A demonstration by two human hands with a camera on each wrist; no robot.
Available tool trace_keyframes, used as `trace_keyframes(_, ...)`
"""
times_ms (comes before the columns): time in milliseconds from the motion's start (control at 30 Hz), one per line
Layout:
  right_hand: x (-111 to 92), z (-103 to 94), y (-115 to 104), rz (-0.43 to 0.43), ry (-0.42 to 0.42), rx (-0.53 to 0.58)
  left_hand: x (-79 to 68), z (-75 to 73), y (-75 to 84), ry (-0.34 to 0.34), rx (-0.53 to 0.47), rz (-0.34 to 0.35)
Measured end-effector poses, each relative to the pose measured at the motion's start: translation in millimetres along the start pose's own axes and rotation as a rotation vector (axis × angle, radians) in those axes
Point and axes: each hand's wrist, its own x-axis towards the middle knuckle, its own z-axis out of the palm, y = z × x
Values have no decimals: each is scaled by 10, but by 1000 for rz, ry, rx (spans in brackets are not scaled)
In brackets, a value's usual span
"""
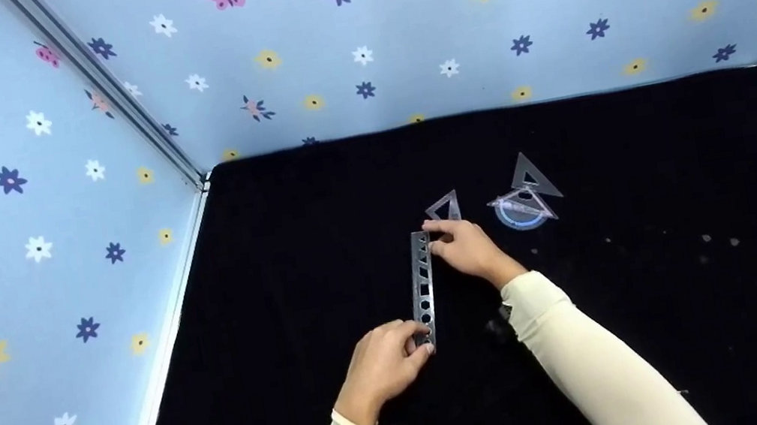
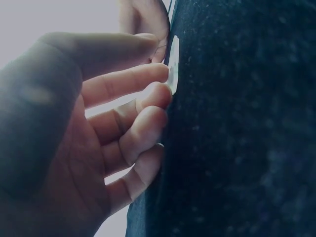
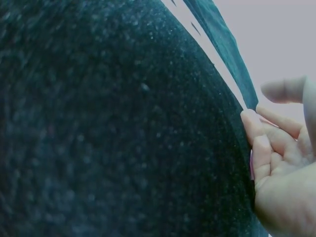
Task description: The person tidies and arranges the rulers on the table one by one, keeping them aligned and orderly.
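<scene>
A clear ruler (image 1: 423, 274) with a row of cut-out shapes lies lengthwise on the black cloth. My left hand (image 1: 383, 364) is at its near end, fingertips touching it. In the left wrist view that hand's fingers (image 2: 148, 121) bend softly, and the thumb stands apart from them. At the far end, my right hand (image 1: 468, 248) touches the ruler with its fingertips. The right wrist view shows this thumb (image 3: 284, 91) lifted away from the fingers. Just beyond the right hand lies a clear set square (image 1: 451, 202), partly hidden by it.
Right of the right hand, a pinkish set square (image 1: 541, 206) overlaps a blue-edged protractor (image 1: 522, 220). Another clear set square (image 1: 542, 179) touches them from behind. Flowered light-blue panels (image 1: 350, 34) wall the black-covered surface (image 1: 294, 256) at the back and sides.
</scene>
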Motion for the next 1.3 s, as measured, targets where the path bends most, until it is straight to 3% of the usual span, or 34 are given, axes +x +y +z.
trace_keyframes(500, -70, -26, 32, -26, 28, -17, 31, 4, 20, -15, -11, 0)
trace_keyframes(933, -84, -62, 74, -36, 147, 43, 76, 8, 16, 14, -26, 12)
trace_keyframes(1100, -89, -72, 73, -39, 193, 139, 83, 18, 12, 47, -21, 13)
trace_keyframes(1300, -74, -112, 40, -24, 202, 402, 114, -28, 21, 56, -22, -10)
